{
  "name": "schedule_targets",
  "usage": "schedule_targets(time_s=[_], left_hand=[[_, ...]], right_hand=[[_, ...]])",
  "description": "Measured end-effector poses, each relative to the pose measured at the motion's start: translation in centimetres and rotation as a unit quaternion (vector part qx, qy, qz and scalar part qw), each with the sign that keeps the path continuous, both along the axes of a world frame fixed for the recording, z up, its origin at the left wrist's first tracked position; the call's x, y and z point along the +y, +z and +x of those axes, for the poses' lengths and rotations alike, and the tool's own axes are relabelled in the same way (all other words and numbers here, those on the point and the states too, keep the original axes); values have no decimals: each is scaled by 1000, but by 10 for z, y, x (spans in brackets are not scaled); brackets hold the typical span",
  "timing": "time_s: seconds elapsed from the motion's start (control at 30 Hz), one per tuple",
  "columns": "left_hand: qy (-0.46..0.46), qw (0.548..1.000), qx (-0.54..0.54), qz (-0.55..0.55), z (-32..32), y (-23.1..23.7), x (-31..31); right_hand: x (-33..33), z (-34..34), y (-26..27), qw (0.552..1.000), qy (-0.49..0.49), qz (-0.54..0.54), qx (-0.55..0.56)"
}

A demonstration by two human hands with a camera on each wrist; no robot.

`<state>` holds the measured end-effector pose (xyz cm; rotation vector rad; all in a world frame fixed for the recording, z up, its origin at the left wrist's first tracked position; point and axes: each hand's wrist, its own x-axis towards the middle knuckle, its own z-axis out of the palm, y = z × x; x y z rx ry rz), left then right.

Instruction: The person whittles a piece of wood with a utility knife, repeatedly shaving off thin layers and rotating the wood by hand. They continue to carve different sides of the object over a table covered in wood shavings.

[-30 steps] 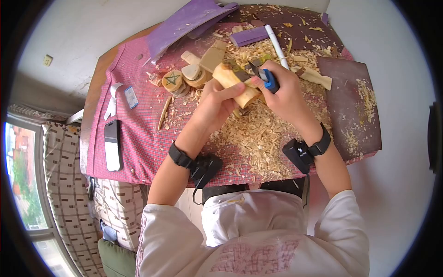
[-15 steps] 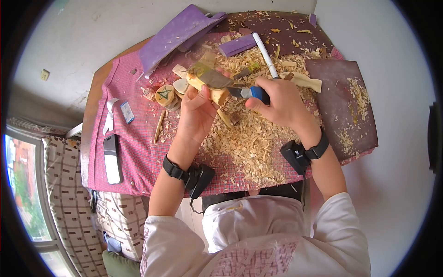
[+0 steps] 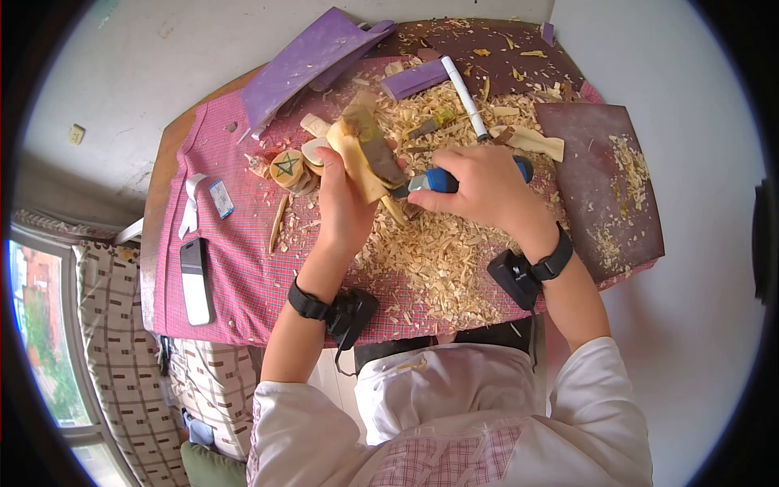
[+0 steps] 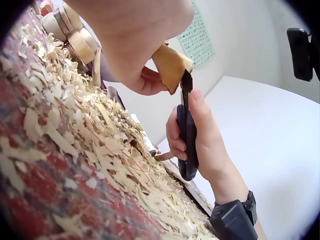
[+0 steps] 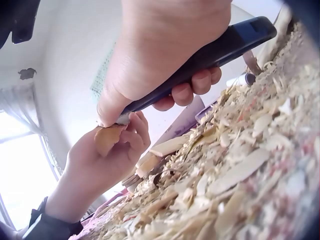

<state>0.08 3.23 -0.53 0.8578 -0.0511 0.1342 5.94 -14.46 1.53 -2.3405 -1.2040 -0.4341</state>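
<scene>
1. Your left hand [image 3: 343,199] grips a pale yellow wooden block with rough brown-green bark along one side [image 3: 350,161]; the block is lifted above the shavings, left of your other hand.
2. Your right hand [image 3: 491,185] is wrapped around a utility knife with a blue-and-black handle [image 3: 439,180], its butt pointing right.
3. Half a second ago the block lay more crosswise, with your knife beside its right end. Now you have it turned steeper, its lower end towards the near right, and the dark metal blade [image 4: 186,80] appears to meet that end in the left wrist view.
4. You have also swung your right hand so that the handle lies more nearly level across the scene. To judge by this, you are working at the block's near end; the depth of any cut cannot be made out.
5. Below and right of the block, loose pale wood shavings [image 3: 446,252] cover the middle of the desk [image 3: 180,134].
6. To the block's left sits a round wooden piece marked with a dark green star [image 3: 288,168]; a white capped marker [image 3: 464,93] lies at the far right.
</scene>
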Motion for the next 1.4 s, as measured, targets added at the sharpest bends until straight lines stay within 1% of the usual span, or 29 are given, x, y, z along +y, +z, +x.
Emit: schedule_targets(time_s=[0.03, 0.1, 0.13, 0.2, 0.3, 0.43, 0.5, 0.63, 0.7, 0.8, 0.9, 0.93, 1.0, 1.13, 1.23, 1.3, 1.33, 1.37, 1.4], left_hand=[[1, 1000, 0, 0, 0, -1, 0], [68, 994, 45, 75, -2, -3, -3], [68, 994, 46, 75, -1, -2, -5], [136, 984, 89, 77, 1, 3, -9], [140, 982, 93, 82, 3, 0, -6], [125, 985, 81, 91, 2, 0, -6], [90, 988, 94, 78, 1, 4, -7], [89, 990, 79, 74, 2, 5, -7], [68, 988, 85, 107, 2, 3, -4], [45, 990, 79, 109, 2, 7, -3], [27, 995, 60, 79, 2, 6, -2], [27, 995, 59, 77, 2, 8, -3], [40, 995, 59, 63, 1, 11, -5], [25, 995, 55, 76, 5, 9, 1], [10, 996, 59, 73, 5, 16, 1], [29, 987, 136, 84, 5, 20, -1], [33, 987, 135, 84, 4, 16, 7], [-76, 993, 82, 25, 2, 8, 19], [-185, 982, 27, -35, 1, 8, 24]], right_hand=[[2, -2, 0, 1000, 1, 0, 0], [6, -6, -2, 999, 34, 17, 19], [8, -6, -3, 999, 34, 17, 20], [9, -6, -8, 999, 21, 24, -14], [8, -8, -6, 1000, 6, 8, -17], [8, -9, -8, 999, 1, 22, -38], [7, -7, -8, 998, 7, 34, -58], [7, -6, -7, 999, 3, 27, -45], [7, -4, -8, 997, -1, 34, -64], [8, -3, -8, 996, -14, 41, -83], [8, -4, -8, 995, -22, 50, -86], [8, -4, -8, 995, -22, 48, -87], [10, -2, -9, 993, -16, 77, -91], [11, -1, -10, 994, -17, 70, -84], [10, -2, -6, 996, -8, 64, -58], [14, 0, -10, 996, -1, 63, -63], [15, -1, -12, 996, 3, 64, -64], [15, -1, -13, 997, -1, 76, -33], [15, -1, -13, 996, -6, 88, -2]])
